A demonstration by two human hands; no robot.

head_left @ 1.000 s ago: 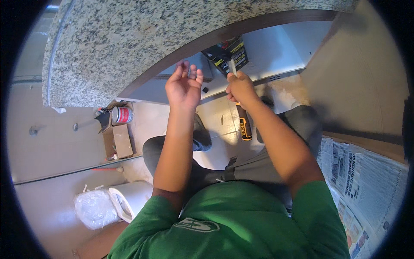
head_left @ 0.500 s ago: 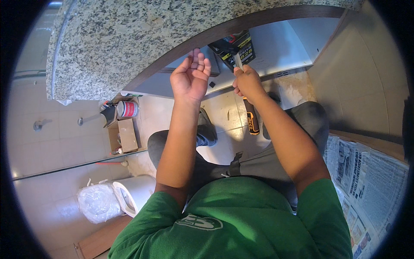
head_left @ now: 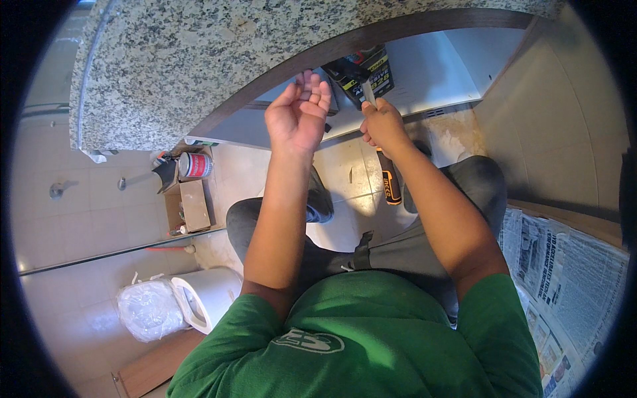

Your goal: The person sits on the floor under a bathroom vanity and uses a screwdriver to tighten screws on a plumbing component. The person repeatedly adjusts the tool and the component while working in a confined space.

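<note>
My left hand (head_left: 297, 118) is open, palm up with loosely bent fingers, its tips just beneath the dark curved edge (head_left: 355, 30) of the granite counter. My right hand (head_left: 383, 126) is closed on a slim, flat, pale tool (head_left: 368, 89), whose upper end meets a black piece in front of a black-and-yellow box (head_left: 381, 76) inside the white cabinet (head_left: 424, 66). What the black piece is, I cannot make out. Below my right hand, an orange-and-black tool (head_left: 389, 187) lies on the tiled floor beside my foot.
Granite countertop (head_left: 166, 60) overhangs the cabinet. At left are a red-and-white can (head_left: 195, 166), a cardboard box (head_left: 196, 205), a glass panel edge and a toilet (head_left: 202, 298) with a plastic-wrapped part. A tiled wall (head_left: 557, 113) and a newspaper-covered board (head_left: 564, 285) stand at right.
Both hands have shifted up and rightward in the picture, along with some movement of the whole view. My left fingertips have risen closer under the counter edge; my right grip is unchanged.
</note>
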